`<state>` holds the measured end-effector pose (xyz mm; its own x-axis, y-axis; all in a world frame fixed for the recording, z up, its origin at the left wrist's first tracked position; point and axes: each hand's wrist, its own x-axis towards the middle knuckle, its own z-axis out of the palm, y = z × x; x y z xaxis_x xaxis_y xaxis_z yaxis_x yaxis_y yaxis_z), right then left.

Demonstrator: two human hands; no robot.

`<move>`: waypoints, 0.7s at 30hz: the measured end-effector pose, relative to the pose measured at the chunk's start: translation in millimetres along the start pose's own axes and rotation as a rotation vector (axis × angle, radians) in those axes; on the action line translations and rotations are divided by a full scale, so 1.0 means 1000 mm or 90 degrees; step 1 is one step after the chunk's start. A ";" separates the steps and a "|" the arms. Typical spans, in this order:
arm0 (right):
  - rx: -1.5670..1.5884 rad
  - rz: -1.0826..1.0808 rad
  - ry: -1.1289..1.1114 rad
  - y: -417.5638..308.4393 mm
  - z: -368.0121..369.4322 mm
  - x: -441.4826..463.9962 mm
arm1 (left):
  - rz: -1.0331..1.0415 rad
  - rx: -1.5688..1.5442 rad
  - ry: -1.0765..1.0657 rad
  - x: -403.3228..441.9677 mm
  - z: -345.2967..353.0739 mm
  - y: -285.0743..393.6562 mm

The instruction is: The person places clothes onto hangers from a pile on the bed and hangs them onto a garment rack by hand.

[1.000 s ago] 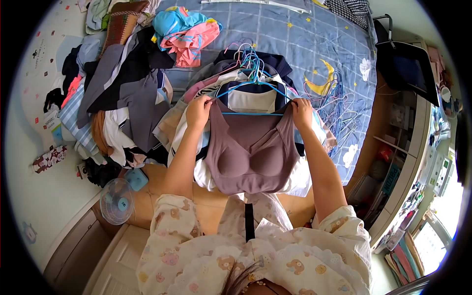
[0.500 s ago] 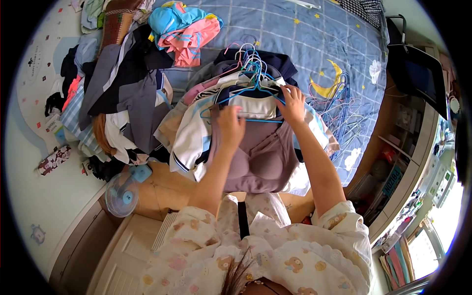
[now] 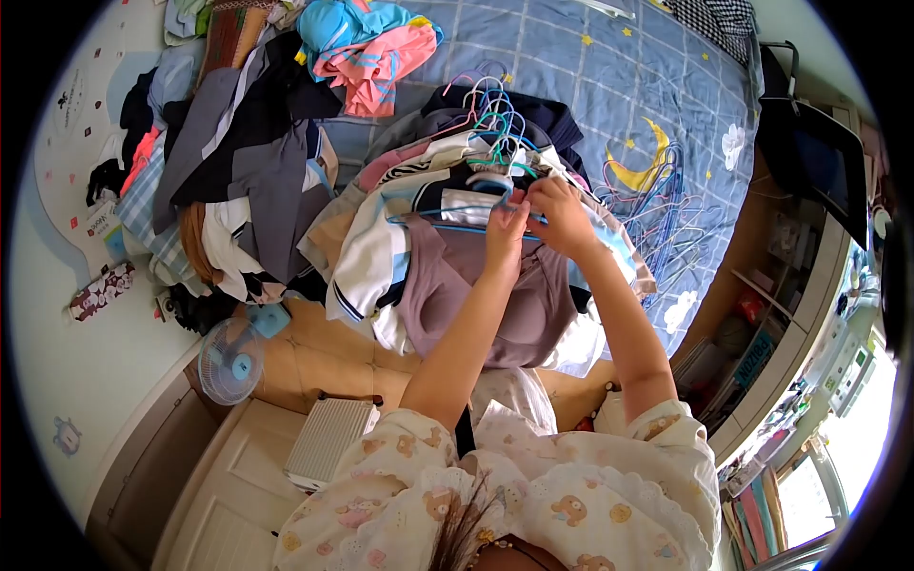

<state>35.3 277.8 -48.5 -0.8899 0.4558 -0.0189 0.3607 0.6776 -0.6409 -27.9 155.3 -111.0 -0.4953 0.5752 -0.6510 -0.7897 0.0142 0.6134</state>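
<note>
Both hands [image 3: 535, 221] (close together) at the blue hanger [image 3: 464, 226].

Two hands show, one left hand [image 3: 505, 231] and one right hand [image 3: 562, 217], with one mauve bra top [image 3: 522, 309], one fan [image 3: 229, 362], one ribbed white box [image 3: 331, 440] and one bed [image 3: 562, 76]. The bed's cover carries one yellow crescent moon [image 3: 636, 175], two white cloud shapes [image 3: 732, 147] and at least four small stars [image 3: 587, 40]. At least four hanger hooks [image 3: 491, 84] cluster together; the loose hangers [image 3: 659, 205] are too tangled to count.
</note>
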 end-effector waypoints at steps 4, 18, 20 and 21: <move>0.424 0.165 -0.137 0.015 -0.024 -0.005 | -0.046 -0.157 0.013 -0.046 0.007 0.015; 0.109 0.227 -0.166 0.092 0.080 0.026 | -0.034 0.085 -0.078 -0.178 0.009 0.075; 0.321 0.368 -0.169 0.041 0.038 0.024 | -0.025 0.054 -0.079 -0.183 0.008 0.079; 0.428 0.436 -0.168 0.011 0.012 0.021 | -0.020 0.038 -0.080 -0.185 0.008 0.082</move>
<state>16.9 287.7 -65.0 -0.6121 0.4279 -0.6649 0.6592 -0.1883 -0.7280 2.2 56.4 62.9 -0.4185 0.6721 -0.6108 -0.7787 0.0805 0.6222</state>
